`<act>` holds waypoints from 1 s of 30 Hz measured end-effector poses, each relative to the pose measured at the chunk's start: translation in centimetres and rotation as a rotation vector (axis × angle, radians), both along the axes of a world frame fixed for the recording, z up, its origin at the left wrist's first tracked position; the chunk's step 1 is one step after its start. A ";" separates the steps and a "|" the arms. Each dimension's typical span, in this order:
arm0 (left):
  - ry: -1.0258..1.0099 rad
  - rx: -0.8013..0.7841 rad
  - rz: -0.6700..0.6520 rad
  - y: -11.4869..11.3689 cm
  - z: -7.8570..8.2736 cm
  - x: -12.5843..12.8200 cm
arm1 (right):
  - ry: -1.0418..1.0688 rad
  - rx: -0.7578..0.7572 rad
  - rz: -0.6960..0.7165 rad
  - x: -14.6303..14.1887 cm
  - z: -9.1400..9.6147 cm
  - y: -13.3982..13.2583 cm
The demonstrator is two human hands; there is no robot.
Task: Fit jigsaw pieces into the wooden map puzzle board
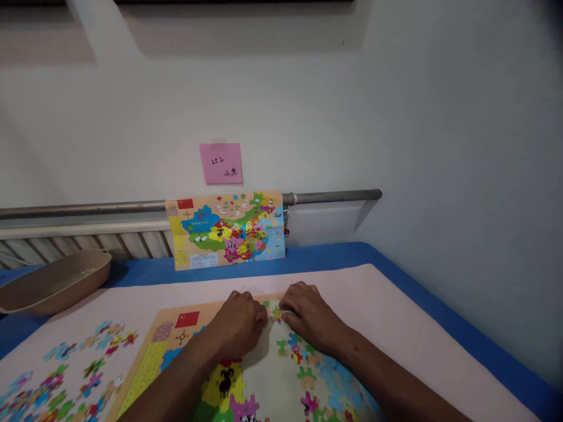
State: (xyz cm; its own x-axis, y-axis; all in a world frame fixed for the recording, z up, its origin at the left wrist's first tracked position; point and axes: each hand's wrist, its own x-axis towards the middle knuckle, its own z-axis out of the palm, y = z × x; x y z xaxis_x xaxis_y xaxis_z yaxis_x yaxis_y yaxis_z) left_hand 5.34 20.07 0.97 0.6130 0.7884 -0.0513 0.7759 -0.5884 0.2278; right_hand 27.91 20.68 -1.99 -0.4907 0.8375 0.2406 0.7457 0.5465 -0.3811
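My left hand [237, 324] and right hand [310, 313] sit close together, fingers curled down at the upper edge of the wooden map puzzle [163, 332]. I cannot tell whether either hand holds a piece. Loose puzzle pieces [61, 387] lie left of the board on the pale table cover [396, 316]. A printed map card [226, 230] stands upright at the table's far edge.

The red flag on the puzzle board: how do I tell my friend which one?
On the pale mat lies a wooden map puzzle board. Near its far left corner, beside the left hand, sits a small red flag. It is on the board, not the map card leaning by the wall.
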 end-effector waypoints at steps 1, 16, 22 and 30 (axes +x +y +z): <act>0.001 0.001 0.002 0.0 0.0 0.0 | -0.012 0.003 0.008 -0.1 -0.2 0.0; -0.007 0.005 -0.004 0.0 0.0 0.0 | -0.050 -0.022 0.004 -0.6 0.1 -0.1; -0.005 0.015 -0.016 0.0 -0.1 -0.1 | -0.063 -0.026 -0.005 -0.7 0.4 -0.2; -0.004 0.011 -0.014 -0.1 -0.1 -0.1 | -0.054 -0.014 0.013 -0.5 0.0 -0.1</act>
State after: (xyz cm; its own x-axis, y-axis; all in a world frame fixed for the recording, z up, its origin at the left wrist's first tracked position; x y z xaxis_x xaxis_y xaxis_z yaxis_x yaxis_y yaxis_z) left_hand 5.22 19.99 0.88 0.6241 0.7803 -0.0407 0.7667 -0.6016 0.2244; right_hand 27.38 20.61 -1.98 -0.5134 0.8340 0.2021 0.7583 0.5511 -0.3483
